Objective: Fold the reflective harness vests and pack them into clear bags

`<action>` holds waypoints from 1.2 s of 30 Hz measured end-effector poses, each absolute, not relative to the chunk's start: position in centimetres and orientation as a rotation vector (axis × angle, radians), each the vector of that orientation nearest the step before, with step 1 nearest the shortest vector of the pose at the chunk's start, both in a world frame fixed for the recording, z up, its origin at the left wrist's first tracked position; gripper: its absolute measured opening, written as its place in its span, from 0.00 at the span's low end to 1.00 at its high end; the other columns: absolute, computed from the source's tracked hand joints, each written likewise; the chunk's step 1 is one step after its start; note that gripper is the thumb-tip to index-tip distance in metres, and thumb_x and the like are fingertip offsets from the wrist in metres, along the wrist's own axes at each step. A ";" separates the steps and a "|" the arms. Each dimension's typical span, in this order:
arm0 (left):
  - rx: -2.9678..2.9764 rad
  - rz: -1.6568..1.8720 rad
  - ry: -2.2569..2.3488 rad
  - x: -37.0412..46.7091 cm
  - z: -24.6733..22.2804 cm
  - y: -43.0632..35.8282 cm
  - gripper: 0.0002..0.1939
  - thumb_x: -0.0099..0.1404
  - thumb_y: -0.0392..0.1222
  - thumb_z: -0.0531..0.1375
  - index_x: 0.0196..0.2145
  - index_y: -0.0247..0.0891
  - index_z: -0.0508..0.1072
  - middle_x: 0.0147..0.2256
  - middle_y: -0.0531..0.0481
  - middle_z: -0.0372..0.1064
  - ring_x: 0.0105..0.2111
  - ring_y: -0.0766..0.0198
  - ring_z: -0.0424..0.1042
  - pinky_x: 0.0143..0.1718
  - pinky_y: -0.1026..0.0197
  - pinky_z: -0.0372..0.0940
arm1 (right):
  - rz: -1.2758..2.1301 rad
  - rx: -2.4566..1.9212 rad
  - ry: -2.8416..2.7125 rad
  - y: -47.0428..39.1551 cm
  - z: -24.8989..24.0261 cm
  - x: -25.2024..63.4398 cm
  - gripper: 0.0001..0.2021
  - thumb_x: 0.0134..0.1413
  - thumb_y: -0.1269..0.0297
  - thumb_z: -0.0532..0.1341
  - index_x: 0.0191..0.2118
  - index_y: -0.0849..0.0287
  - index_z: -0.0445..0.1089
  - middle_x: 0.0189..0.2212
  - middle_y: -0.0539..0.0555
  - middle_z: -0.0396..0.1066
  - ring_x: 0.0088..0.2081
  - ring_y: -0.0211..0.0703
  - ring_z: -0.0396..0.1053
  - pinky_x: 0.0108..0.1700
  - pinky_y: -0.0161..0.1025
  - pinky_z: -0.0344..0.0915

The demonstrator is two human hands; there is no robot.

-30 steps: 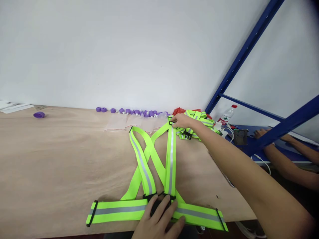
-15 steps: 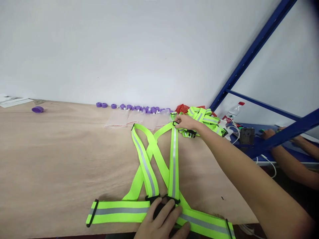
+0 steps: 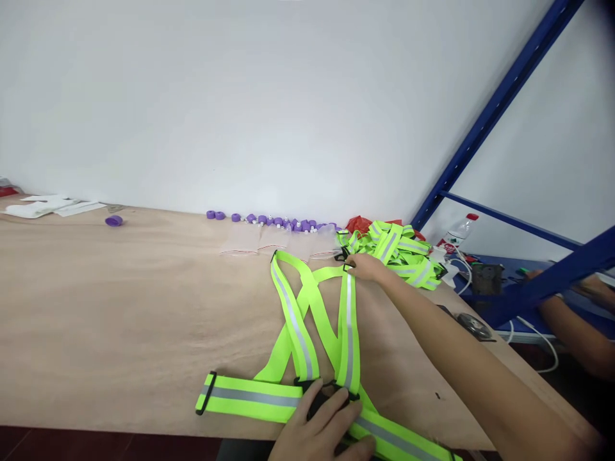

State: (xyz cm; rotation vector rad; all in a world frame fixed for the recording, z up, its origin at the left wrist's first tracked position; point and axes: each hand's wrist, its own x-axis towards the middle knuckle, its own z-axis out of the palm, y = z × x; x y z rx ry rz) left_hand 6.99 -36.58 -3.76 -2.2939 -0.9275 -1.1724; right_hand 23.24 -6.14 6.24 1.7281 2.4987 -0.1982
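Observation:
A neon-yellow reflective harness (image 3: pixel 296 326) with grey stripes lies spread on the table, its shoulder straps crossing. My left hand (image 3: pixel 321 426) is closed over the black buckle (image 3: pixel 319 402) at the front waist, partly hiding it. The fingers of my right hand (image 3: pixel 366 266) pinch the harness's right shoulder strap at its black slider (image 3: pixel 346 267). Past that hand sits a heap of similar reflective harnesses (image 3: pixel 403 253). One waist strap end with a black slider (image 3: pixel 206 392) lies to the left.
Clear zip bags (image 3: pixel 243 240) and several purple caps (image 3: pixel 278 222) line the wall. A lone purple cup (image 3: pixel 114 221) and white papers (image 3: pixel 52 206) lie left. At right are a blue metal frame (image 3: pixel 500 109), a bottle (image 3: pixel 460 234), and another person's arm (image 3: pixel 574 330).
The camera view has shifted, so the table things appear farther right and mostly lower. Both hands stay at the same places on the harness, whose layout looks nearly unchanged.

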 end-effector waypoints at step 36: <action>-2.464 -1.237 -1.512 1.7 -1.2 -39.0 0.11 0.69 0.37 0.59 0.49 0.42 0.75 0.44 0.50 0.77 0.44 0.61 0.77 0.63 0.43 0.62 | 0.296 0.989 2.668 -7.9 14.0 7.5 0.13 0.55 0.72 0.63 0.47 0.65 0.74 0.47 0.65 0.74 0.46 0.56 0.74 0.41 0.41 0.66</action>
